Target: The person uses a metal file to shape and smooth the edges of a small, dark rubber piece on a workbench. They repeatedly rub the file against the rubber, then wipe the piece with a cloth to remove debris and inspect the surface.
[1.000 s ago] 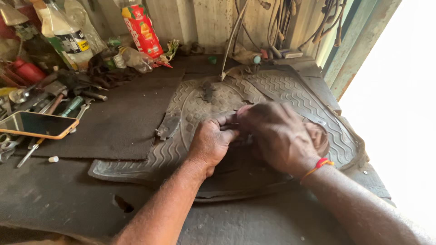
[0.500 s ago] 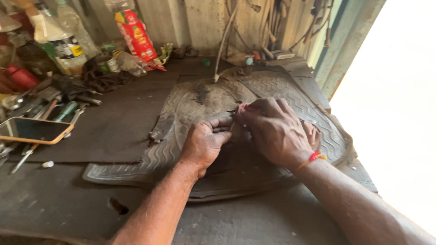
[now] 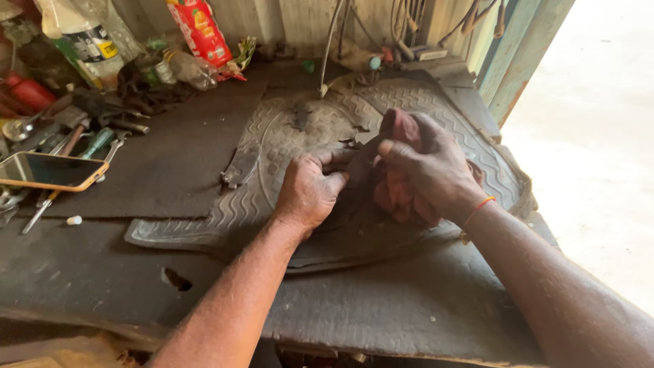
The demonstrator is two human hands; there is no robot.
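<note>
My right hand (image 3: 426,170) clutches a reddish rag (image 3: 398,191); beside it my left hand (image 3: 310,191) pinches, I think, a dark piece (image 3: 364,160) over the rubber mat (image 3: 272,136).

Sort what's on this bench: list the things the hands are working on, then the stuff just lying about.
In hand:
left hand, pressing on the rubber mat
right hand, gripping a reddish rag and a small dark piece

Lying about:
phone
screwdriver
red packet
plastic bottle
loose cables
</note>
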